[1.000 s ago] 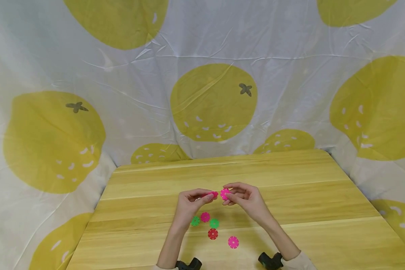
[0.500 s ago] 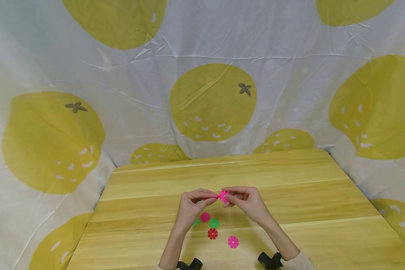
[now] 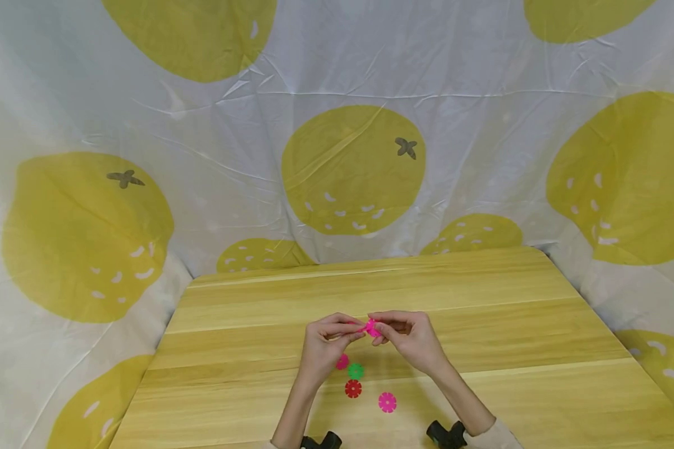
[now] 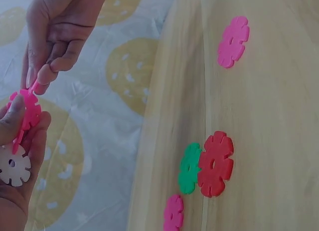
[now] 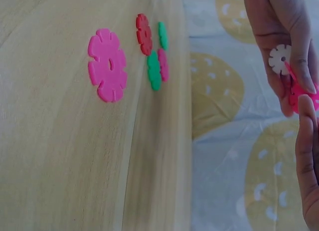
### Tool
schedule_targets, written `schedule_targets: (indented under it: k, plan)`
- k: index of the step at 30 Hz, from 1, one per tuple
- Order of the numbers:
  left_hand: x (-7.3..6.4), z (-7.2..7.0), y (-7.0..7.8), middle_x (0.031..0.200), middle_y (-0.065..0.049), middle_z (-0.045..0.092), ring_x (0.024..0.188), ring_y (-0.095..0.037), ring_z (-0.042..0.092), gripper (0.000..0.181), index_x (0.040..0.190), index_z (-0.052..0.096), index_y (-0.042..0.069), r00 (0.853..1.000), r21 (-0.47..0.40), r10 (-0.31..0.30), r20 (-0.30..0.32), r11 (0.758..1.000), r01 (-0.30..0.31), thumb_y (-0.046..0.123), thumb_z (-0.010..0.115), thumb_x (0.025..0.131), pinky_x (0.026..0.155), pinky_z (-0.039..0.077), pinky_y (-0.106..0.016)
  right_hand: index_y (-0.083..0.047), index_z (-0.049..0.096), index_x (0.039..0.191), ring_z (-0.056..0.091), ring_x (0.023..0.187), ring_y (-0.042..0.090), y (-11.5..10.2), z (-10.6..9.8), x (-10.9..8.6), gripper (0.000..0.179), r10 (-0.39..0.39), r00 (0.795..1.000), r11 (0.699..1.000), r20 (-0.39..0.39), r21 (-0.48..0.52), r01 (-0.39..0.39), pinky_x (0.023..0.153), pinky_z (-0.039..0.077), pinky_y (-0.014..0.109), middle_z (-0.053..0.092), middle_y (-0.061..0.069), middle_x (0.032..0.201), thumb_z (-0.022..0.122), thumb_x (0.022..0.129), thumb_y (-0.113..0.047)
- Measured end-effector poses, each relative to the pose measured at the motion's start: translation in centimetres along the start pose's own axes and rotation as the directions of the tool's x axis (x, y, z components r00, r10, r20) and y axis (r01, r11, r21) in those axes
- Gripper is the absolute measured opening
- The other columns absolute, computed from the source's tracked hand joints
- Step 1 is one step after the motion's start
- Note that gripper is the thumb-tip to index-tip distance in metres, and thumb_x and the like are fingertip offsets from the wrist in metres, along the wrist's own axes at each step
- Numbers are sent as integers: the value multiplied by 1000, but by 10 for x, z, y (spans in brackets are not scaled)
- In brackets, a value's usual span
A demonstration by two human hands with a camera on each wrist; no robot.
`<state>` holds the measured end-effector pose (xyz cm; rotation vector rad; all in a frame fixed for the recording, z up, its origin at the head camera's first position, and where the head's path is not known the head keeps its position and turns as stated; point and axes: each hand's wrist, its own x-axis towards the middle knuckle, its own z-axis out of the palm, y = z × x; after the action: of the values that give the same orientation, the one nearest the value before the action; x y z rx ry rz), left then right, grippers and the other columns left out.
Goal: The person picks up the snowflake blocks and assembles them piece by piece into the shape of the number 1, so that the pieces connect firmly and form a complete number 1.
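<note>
My left hand pinches a small chain of notched plastic flower discs over the table. A white disc sits in its palm, joined to pink pieces, one pink disc lying under the thumb. From the other side my right hand pinches another pink disc between thumb and fingers. That disc's edge meets the left hand's pink disc, with the fingertips of both hands almost together. Fingers cover part of the joint. In the right wrist view, the right hand's fingers hide most of its disc.
On the wooden table lie a red disc, a green disc, a pink disc and a nearer pink disc. Another green disc shows in the right wrist view. A lemon-print cloth hangs behind.
The hands have come together, closing the gap between their pink discs so the edges now meet. My left hand has moved slightly right and now covers one green disc in the head view.
</note>
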<state>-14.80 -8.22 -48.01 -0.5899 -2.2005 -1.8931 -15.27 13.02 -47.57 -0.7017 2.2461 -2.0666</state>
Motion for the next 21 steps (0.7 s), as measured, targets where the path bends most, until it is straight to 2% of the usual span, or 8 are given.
schedule_targets:
  k: [5,11,16,21]
  plan:
    - [-1,2,0,95,-14,78,90,-17,73,8,93,84,2,1000,1,14,-23,1000,-14,7,82,87,75,62,-24,6,72,121,77,77,36,-3,3,-1,24,15,1000,1000,-26,21,-14,77,64,30,77,26,105,65,100,-3]
    - [-1,1,1,95,-15,78,91,-16,73,8,92,84,2,999,-17,-18,-26,1000,18,8,82,87,77,62,-25,7,72,121,77,76,39,-1,5,-2,24,4,999,1000,-31,25,-4,78,64,29,77,26,102,65,100,-2]
    - [0,-1,1,96,-15,78,92,-14,73,8,93,84,3,999,-28,-40,-7,999,40,9,82,87,78,62,-25,7,72,122,78,75,34,1,6,-1,24,6,1000,1000,-28,26,-5,78,65,32,77,26,102,65,100,-3]
    - [1,-9,0,99,-13,78,92,-15,73,9,96,84,7,995,-44,-83,46,995,85,13,82,89,76,59,-25,4,70,125,78,77,24,0,5,0,27,7,1000,1000,12,4,-7,76,65,39,76,26,101,64,103,-9]
